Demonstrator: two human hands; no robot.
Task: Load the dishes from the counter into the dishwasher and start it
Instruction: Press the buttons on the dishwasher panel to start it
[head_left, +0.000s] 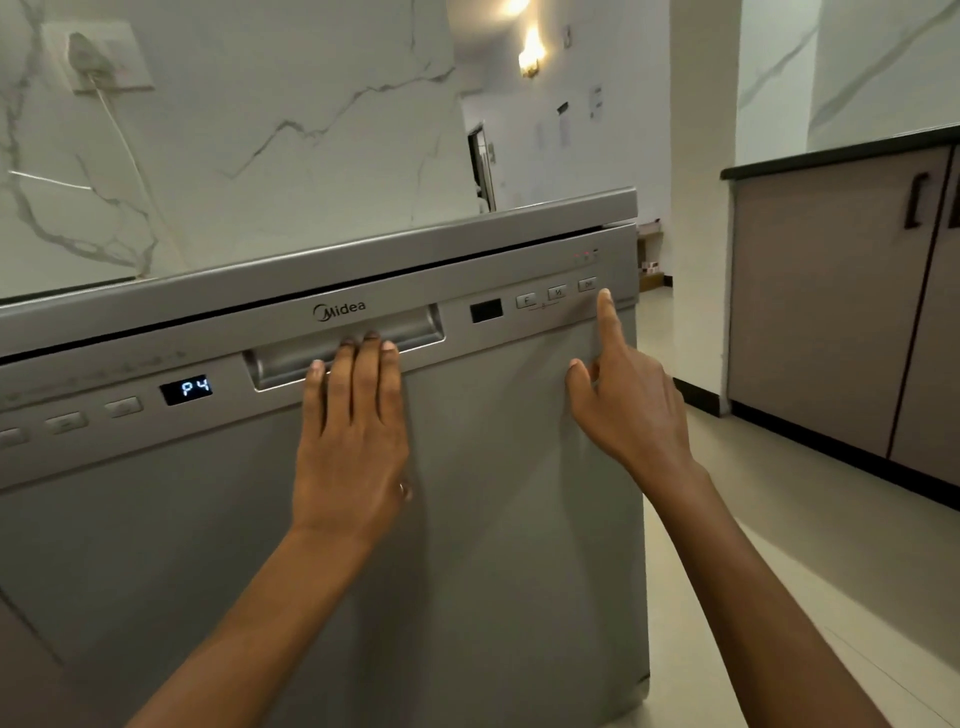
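Observation:
A silver Midea dishwasher (493, 519) fills the view with its door up, a thin dark gap along the top edge. My left hand (353, 431) lies flat on the door, straight fingers reaching the recessed handle (415, 332). My right hand (628, 395) points its index finger up, the tip just below the rightmost button (587, 284) of the control strip. The left display (187, 388) reads P4. A second small display (486, 310) is dark. Small red lights (586, 255) glow above the right buttons. No dishes are visible.
A marble wall (260, 130) with a socket and plugged cable (98, 62) rises behind the dishwasher. To the right stand grey cabinets (831, 291) under a dark counter (841, 150). Pale tiled floor (753, 519) runs between them. A wall lamp (531, 52) shines down the corridor.

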